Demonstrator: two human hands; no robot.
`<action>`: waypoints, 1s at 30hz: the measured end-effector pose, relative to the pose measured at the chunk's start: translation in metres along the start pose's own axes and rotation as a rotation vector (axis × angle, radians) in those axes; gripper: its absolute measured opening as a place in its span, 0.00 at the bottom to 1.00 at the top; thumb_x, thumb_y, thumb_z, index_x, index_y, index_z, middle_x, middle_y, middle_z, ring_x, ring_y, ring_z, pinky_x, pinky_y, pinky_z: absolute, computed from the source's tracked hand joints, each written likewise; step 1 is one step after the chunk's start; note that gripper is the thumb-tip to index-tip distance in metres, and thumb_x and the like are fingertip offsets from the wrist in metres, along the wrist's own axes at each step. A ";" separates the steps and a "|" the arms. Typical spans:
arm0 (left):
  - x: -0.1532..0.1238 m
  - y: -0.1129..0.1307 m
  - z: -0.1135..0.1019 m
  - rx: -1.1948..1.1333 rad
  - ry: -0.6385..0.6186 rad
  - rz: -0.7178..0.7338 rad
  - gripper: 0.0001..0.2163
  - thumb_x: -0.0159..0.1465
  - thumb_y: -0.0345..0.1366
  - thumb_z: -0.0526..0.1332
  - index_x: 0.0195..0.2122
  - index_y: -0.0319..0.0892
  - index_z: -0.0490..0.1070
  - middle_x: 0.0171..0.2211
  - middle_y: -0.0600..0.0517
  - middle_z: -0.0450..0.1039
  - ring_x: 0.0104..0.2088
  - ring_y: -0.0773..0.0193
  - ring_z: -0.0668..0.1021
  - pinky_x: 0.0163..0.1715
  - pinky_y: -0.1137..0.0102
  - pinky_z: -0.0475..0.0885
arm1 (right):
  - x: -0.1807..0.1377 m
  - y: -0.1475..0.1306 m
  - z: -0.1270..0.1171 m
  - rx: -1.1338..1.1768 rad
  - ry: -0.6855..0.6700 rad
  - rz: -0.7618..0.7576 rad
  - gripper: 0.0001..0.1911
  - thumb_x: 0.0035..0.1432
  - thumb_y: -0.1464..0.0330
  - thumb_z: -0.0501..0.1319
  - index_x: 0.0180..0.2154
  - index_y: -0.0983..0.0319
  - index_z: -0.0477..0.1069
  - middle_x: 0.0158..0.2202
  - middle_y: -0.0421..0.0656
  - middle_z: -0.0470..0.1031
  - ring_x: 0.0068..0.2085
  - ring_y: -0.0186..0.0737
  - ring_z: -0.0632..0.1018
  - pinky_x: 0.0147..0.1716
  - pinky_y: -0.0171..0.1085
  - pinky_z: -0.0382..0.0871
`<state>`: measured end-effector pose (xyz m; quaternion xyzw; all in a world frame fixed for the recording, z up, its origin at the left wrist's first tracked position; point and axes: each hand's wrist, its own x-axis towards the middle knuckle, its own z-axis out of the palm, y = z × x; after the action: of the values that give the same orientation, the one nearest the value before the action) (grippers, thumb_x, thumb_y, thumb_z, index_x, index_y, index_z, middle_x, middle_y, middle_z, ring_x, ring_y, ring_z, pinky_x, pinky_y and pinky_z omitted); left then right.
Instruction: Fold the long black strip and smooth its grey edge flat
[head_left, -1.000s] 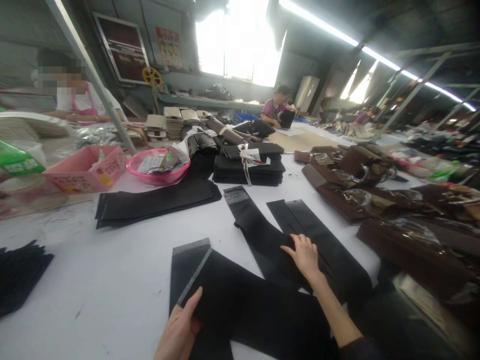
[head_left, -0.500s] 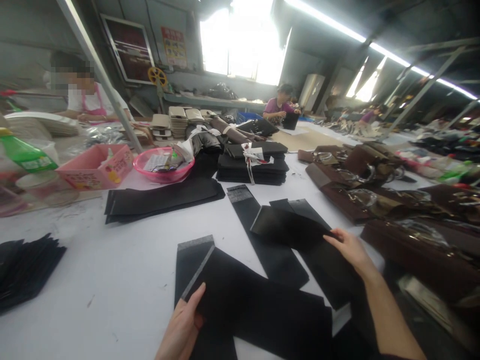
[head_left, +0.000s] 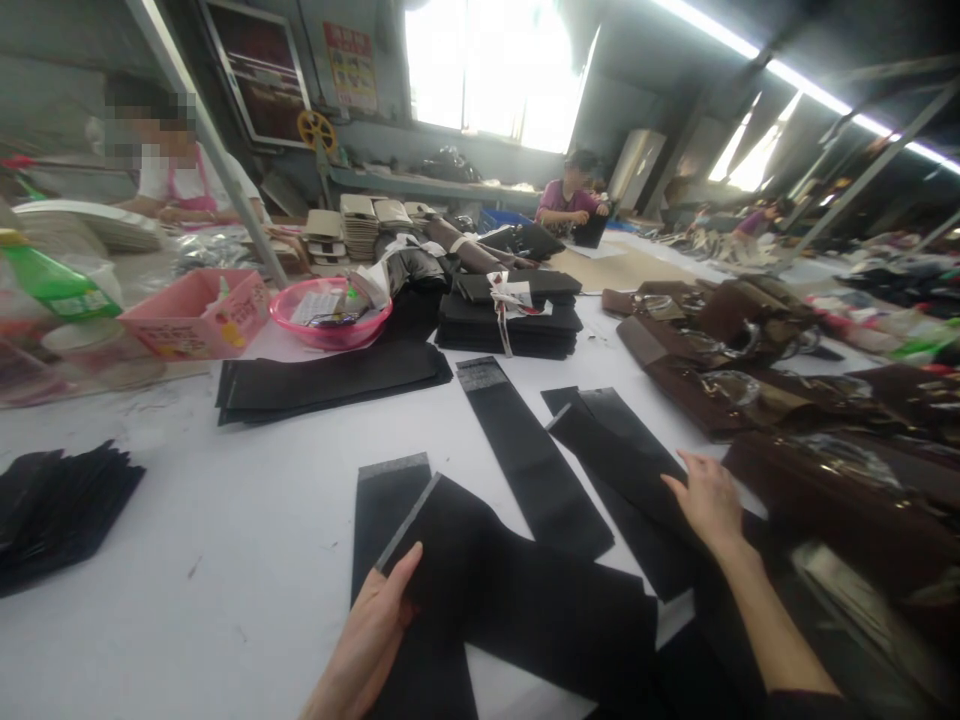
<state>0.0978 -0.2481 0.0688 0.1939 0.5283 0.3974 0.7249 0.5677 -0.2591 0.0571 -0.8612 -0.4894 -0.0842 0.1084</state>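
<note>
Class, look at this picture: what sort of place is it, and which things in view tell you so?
Probably a factory workshop for paper bags. Long white worktable strewn with flat black sheets, tied black bundles, finished brown bags, and other seated workers.

One head-worn view looks forward and down, close over the white table (head_left: 225,560), facing the windows (head_left: 487,60).

Left hand (head_left: 367,640) comes in from the bottom edge, palm turned inward, thumb stretched up and forward, fingers mostly hidden underneath. Right hand (head_left: 707,500) is out further ahead, forearm bare and angled up from the lower right, palm down, fingers (head_left: 679,490) together and flat.
</note>
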 end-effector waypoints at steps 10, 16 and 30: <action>-0.015 0.009 0.009 0.304 -0.300 0.218 0.16 0.65 0.45 0.61 0.47 0.39 0.74 0.42 0.50 0.78 0.45 0.58 0.75 0.46 0.71 0.70 | -0.085 -0.206 -0.053 1.208 -0.796 -0.418 0.30 0.54 0.56 0.68 0.57 0.58 0.68 0.52 0.47 0.75 0.53 0.50 0.75 0.56 0.48 0.70; -0.032 0.022 0.005 0.336 -0.524 0.257 0.19 0.64 0.46 0.62 0.51 0.40 0.72 0.42 0.47 0.77 0.41 0.57 0.76 0.44 0.68 0.71 | -0.097 -0.221 -0.078 1.161 -0.845 -0.311 0.14 0.58 0.56 0.65 0.35 0.61 0.77 0.33 0.39 0.78 0.36 0.43 0.79 0.35 0.36 0.77; -0.087 0.043 -0.066 0.967 -0.693 0.210 0.14 0.61 0.34 0.63 0.48 0.52 0.77 0.47 0.47 0.77 0.47 0.51 0.77 0.50 0.66 0.69 | -0.076 -0.181 -0.105 1.295 -0.520 0.229 0.22 0.42 0.56 0.75 0.39 0.56 0.76 0.31 0.38 0.80 0.34 0.41 0.81 0.30 0.28 0.78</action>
<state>0.0096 -0.2992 0.1284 0.6709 0.3601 0.0953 0.6412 0.3689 -0.2601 0.1581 -0.6617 -0.3576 0.4443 0.4868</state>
